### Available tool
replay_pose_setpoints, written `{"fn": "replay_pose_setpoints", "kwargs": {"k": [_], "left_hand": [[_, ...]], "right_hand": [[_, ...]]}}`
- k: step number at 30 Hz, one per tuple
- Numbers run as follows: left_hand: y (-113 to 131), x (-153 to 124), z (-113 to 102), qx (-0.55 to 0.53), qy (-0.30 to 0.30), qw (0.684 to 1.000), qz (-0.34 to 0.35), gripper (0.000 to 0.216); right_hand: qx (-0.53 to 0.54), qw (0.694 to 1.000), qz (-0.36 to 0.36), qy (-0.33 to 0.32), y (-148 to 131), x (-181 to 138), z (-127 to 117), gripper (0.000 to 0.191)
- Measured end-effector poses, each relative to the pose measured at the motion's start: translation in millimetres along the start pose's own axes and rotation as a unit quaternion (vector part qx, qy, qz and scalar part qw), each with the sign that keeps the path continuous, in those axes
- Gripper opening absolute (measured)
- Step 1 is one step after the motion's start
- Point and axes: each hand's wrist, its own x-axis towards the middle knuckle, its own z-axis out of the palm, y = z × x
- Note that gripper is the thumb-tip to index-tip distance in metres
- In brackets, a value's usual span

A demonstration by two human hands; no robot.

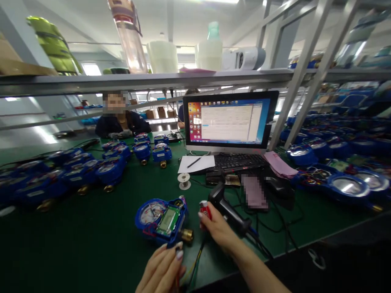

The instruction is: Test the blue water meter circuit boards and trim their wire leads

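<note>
A blue water meter with a round dial and an uncovered green circuit board with a display lies in front of me, its brass fitting pointing right. Just below it, my left hand is closed, with a small dark bit showing at its fingertips; what it pinches is too small to name. Beside that hand run yellow, green and black wires, partly hidden under it. My right hand grips a red lighter upright, to the right of the meter.
A solder wire spool, barcode scanner, phone, mouse, keyboard and monitor stand beyond my hands. Blue meters crowd the left and right. A person sits opposite, below a shelf.
</note>
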Motion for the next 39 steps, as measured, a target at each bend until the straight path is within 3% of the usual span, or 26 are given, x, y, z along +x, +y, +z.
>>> {"fn": "replay_pose_setpoints", "kwargs": {"k": [2,3,6,9,12,22,39], "left_hand": [[1.8,6.5,3.1,-0.033,-0.039,0.999,0.008,0.018],[3.2,9.5,4.8,-0.044,-0.048,0.998,-0.005,0.018],[9.5,15.5,10.3,-0.076,-0.042,0.994,-0.066,0.017],[15.5,15.1,14.1,-0.117,-0.019,0.987,-0.106,0.020],[17.8,10.9,14.5,-0.156,-0.006,0.979,-0.128,0.024],[19.2,7.5,8.8,-0.160,-0.002,0.976,-0.147,0.023],[18.0,8.3,4.3,-0.157,0.002,0.977,-0.144,0.024]], "right_hand": [[0.156,0.986,-0.008,-0.053,-3.6,-17.0,2.2,0.025],[0.250,0.964,0.002,-0.086,-5.8,-24.2,4.6,0.029],[0.473,0.862,0.087,-0.161,-12.4,-38.8,12.9,0.043],[0.516,0.812,0.177,-0.208,-16.8,-43.0,18.4,0.063],[0.522,0.784,0.233,-0.242,-18.7,-41.7,20.1,0.068],[0.468,0.808,0.257,-0.248,-26.4,-45.3,18.3,0.063],[0.458,0.816,0.249,-0.250,-27.1,-44.9,21.3,0.061]]}}
